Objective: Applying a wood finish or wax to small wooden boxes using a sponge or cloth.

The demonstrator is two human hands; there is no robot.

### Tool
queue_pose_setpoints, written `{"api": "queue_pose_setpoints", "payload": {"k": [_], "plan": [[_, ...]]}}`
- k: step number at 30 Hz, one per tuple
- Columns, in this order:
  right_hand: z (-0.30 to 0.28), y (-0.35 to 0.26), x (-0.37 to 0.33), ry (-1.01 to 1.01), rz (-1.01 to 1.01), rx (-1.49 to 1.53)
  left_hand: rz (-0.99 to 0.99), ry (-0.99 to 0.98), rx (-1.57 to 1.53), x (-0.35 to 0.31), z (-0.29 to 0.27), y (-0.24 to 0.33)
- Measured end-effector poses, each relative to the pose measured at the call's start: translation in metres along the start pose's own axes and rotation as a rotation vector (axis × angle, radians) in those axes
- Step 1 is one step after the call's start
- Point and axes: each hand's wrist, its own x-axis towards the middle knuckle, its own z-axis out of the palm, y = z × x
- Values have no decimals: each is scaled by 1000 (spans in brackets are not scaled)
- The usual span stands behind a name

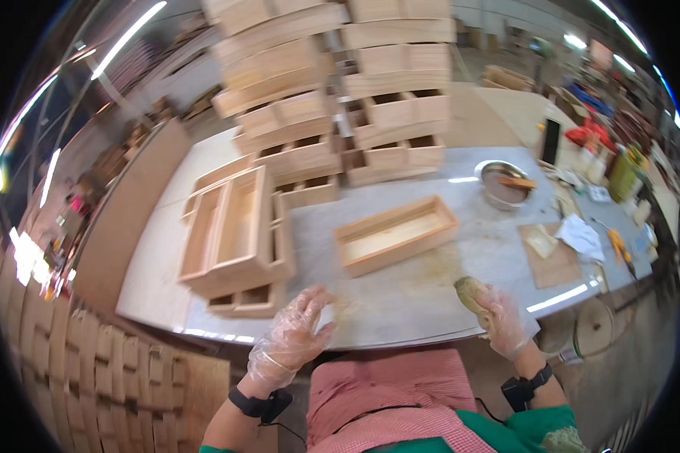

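My left hand [291,340], in a clear plastic glove, hovers over the table's front edge with its fingers apart and nothing in them. My right hand [504,323], gloved the same way, grips an olive-green cloth pad [471,294] that sticks out past the fingertips. Between and beyond my hands, a shallow rectangular wooden box [402,255] lies open side up on the grey tabletop; neither hand touches it. Left of it stands a pile of divided wooden boxes [230,275], close to my left hand.
Tall stacks of wooden boxes [400,109] rise at the table's far side. At right are a metal bowl [504,202] with a wooden-handled tool [517,183], a brown board [549,273], a white cloth [579,238], an orange-handled tool [618,243] and several bottles. A wooden panel [128,226] borders the left.
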Motion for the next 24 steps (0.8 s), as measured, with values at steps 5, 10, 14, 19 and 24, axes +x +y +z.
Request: {"api": "queue_pose_setpoints", "payload": {"k": [5, 10, 14, 19, 24], "plan": [[-76, 29, 38, 346, -525, -1089, 89, -29, 84, 75, 43, -24], [-133, 39, 127, 442, -485, -1168, -6, -128, 50, 100, 60, -30], [-166, 56, 190, 349, -546, -1382, -2, -157, 42, 105, 60, -39], [-141, 9, 250, 227, 57, -1238, 22, -187, 140, 101, 57, -49], [-151, 47, 283, 72, 49, -1383, 69, -146, 129, 103, 69, -57]]}}
